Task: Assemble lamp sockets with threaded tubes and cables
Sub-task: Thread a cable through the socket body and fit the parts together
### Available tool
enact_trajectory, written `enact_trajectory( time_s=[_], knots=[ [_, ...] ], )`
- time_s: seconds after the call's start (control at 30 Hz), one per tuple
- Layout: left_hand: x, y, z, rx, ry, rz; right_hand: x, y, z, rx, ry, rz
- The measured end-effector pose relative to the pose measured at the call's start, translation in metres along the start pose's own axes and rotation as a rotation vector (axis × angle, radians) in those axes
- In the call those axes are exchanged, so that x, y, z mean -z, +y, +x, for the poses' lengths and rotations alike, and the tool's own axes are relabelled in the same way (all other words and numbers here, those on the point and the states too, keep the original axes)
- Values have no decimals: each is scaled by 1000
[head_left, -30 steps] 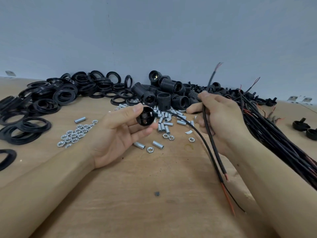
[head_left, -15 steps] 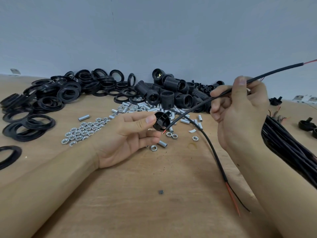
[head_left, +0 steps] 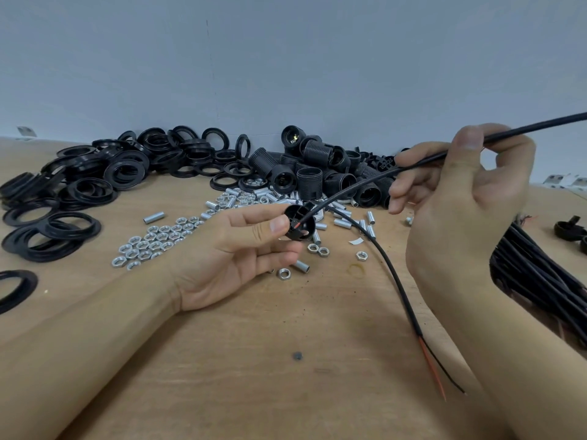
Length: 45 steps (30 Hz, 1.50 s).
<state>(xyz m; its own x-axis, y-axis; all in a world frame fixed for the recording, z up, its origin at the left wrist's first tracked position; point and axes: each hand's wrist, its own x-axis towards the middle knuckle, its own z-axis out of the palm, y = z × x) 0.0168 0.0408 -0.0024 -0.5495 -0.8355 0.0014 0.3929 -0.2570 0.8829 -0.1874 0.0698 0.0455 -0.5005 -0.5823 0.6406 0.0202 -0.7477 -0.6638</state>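
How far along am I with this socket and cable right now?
Early. Done: the cable has its red tip at the cap. In hand: the left hand holds the cap while the right hand pinches the cable. Left: no tube or nut shows on the cable; socket bodies and rings lie piled.

The left hand [head_left: 228, 249] pinches a black plastic socket cap [head_left: 298, 222]; the right hand [head_left: 460, 198] holds a black sheathed cable [head_left: 359, 184], whose red-wired tip seemingly enters the cap.

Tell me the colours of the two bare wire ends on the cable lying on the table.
One red, one black wire ends, clearest in the head view.
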Motion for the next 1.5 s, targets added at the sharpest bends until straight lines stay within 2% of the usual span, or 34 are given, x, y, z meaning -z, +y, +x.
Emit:
enact_trajectory(
  time_s=[0.1,0.33,0.8,1.07,1.5],
  knots=[
    [-2,1,-2,-9,-29,36,-2,-4,-3,61,0,-19],
    [-3,4,-3,-33,16,-1,-2,-10,-4,186,-80,-91],
    [-3,5,-2,-38,18,-16,-3,-12,-5,157,-32,-88],
    [-2,5,-1,-107,106,-65,-3,-13,-14,177,-126,-91],
    [-1,5,0,-118,100,-68,-3,-13,-10,150,-66,-107]
  ],
)
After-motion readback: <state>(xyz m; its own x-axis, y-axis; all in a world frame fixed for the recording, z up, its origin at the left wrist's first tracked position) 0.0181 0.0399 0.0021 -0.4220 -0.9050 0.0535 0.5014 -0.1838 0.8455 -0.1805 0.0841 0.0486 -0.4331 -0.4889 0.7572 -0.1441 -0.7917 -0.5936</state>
